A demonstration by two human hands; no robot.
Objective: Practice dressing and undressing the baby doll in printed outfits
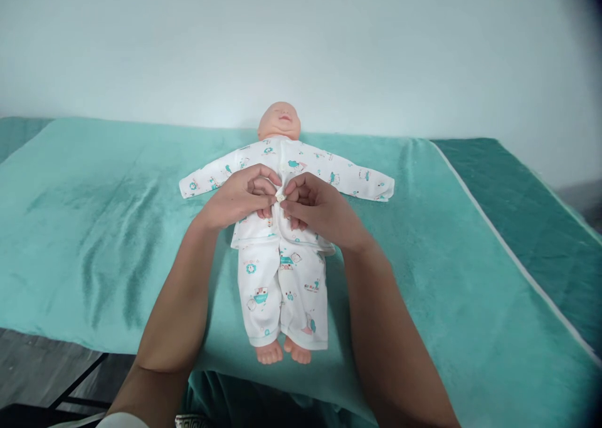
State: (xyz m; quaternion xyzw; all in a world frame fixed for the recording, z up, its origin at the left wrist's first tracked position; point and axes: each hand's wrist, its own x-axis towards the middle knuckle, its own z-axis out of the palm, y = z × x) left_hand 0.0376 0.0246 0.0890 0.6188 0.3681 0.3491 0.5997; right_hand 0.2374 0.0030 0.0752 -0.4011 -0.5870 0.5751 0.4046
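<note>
A baby doll (279,120) lies on its back on a teal blanket (94,227), head away from me, bare feet toward me. It wears a white printed jacket (324,171) with sleeves spread out and matching trousers (282,296). My left hand (237,197) and my right hand (322,210) meet over the doll's chest. Both pinch the jacket's front edges around a small white button (281,197). The fingers of both hands are curled closed on the fabric.
The blanket covers a table that stands against a pale wall (301,39). A darker green cover (527,215) with a white trim line lies to the right. The table's near edge and a dark floor (37,371) show at lower left.
</note>
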